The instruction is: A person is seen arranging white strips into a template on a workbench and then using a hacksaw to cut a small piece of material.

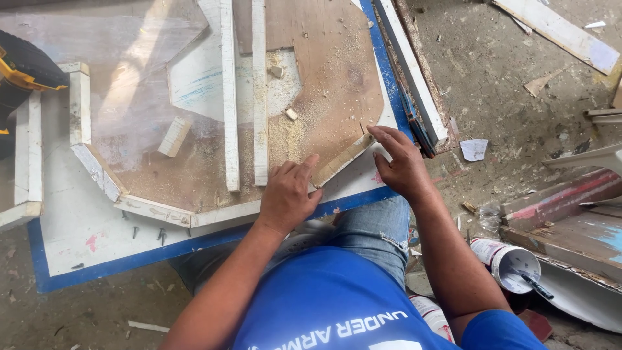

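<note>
My left hand (288,194) presses on the near end of a short angled wood strip (340,160) at the edge of a brown plywood panel (337,78). My right hand (398,162) pinches the far end of the same strip with its fingertips. The panel lies on a white board with a blue border (78,227). White wood strips frame the panel's lower-left edges (155,210), and two long white strips (244,97) lie upright across its middle. Sawdust covers the panel near my hands.
A small wood block (173,136) and chips lie on the panel. A black and yellow power tool (19,71) sits at far left. Loose screws (149,232) rest on the white board. A white container with a brush (515,262), boards and debris crowd the dirty floor at right.
</note>
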